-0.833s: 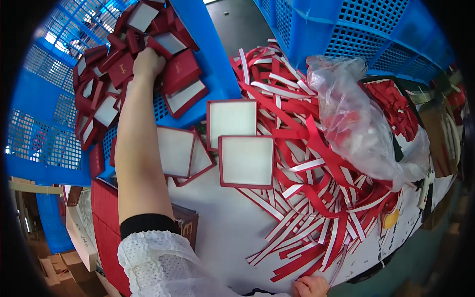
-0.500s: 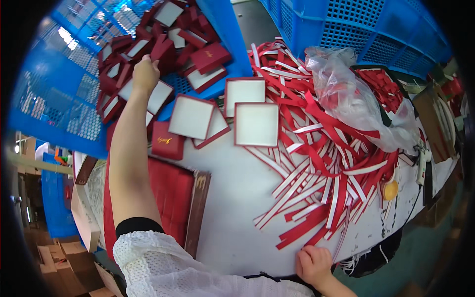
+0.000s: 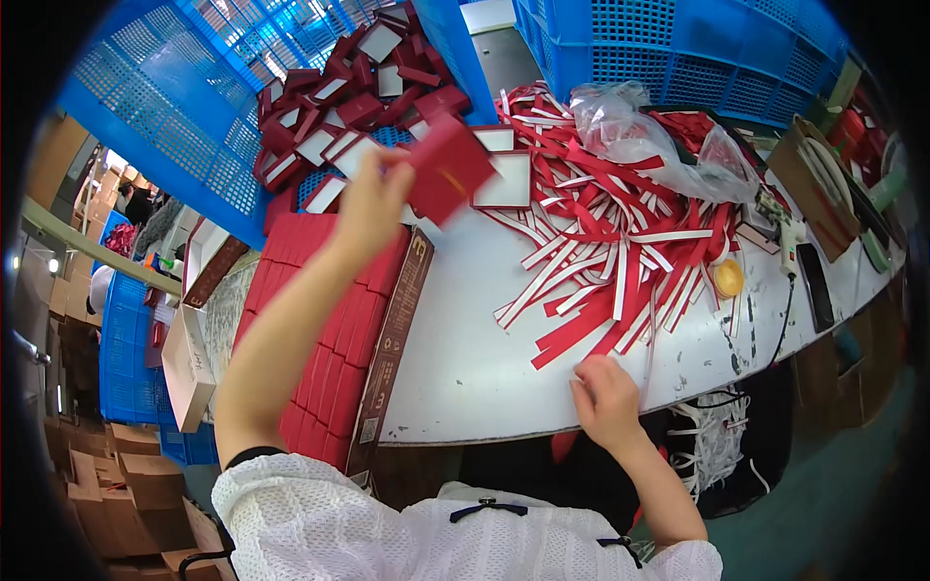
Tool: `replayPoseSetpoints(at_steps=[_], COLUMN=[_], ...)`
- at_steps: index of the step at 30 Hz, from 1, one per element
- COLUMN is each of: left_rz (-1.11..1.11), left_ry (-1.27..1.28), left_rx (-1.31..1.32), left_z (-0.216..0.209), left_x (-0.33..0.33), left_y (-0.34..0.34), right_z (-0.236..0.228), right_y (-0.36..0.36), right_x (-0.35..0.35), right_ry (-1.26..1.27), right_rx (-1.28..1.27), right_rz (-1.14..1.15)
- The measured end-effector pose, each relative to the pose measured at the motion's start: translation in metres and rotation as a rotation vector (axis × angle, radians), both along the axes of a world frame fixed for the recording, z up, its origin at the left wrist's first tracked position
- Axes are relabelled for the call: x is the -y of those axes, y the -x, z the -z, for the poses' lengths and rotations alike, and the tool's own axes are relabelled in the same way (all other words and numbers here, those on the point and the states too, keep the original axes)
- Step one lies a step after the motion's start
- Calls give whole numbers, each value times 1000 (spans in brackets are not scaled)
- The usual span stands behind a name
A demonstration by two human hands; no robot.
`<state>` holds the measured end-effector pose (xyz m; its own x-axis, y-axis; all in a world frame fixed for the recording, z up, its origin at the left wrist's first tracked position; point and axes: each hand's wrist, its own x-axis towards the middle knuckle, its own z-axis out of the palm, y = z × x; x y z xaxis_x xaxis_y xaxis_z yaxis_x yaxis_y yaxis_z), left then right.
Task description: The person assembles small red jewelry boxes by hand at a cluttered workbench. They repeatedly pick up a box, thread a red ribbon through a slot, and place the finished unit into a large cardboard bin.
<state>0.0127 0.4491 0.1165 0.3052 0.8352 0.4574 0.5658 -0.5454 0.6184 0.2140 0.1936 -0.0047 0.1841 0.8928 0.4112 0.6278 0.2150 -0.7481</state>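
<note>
My left hand [image 3: 376, 198] is closed on the edge of a dark red box lid [image 3: 451, 172], held up above the table and smeared by motion. Just beyond it, square white-lined open box halves [image 3: 504, 182] lie on the table. Behind my hand a blue crate [image 3: 242, 184] is heaped with loose red box parts [image 3: 360, 108]. My right hand [image 3: 608, 399] rests at the table's front edge with curled fingers; whether anything is in them is hidden. Closest to it are the cut ends of red and white ribbons [image 3: 581, 324], spread in a big tangle.
Below my left forearm stands a carton [image 3: 392, 339] packed with rows of red boxes [image 3: 334, 324]. Another blue crate [image 3: 620, 77] stands at the back. A clear plastic bag [image 3: 630, 136], a yellow round item [image 3: 727, 279] and a power strip [image 3: 790, 242] lie on the right.
My left hand has come out of the crate, moving right and nearer with the box lid. The view has shifted. My right hand stays at the table edge, and fewer box halves lie on the table.
</note>
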Motion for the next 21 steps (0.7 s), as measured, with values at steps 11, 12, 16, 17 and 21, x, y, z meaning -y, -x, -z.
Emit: replayPoseSetpoints(at_steps=[11, 12, 16, 17, 21], left_rz=[356, 379, 403, 480, 665], left_ry=[1257, 1263, 1044, 951, 1115], left_rx=[395, 270, -14, -143, 106], left_z=[31, 33, 39, 38, 29], left_x=[198, 196, 201, 202, 223], left_y=[-25, -24, -37, -39, -56], right_z=[-38, -44, -37, -35, -15], right_y=[-10, -10, -15, -19, -23], right_x=[35, 38, 54, 59, 80], right_ry=[48, 15, 6, 6, -39], right_rx=[-451, -313, -235, -253, -244], right_rz=[-186, -211, -194, -154, -118])
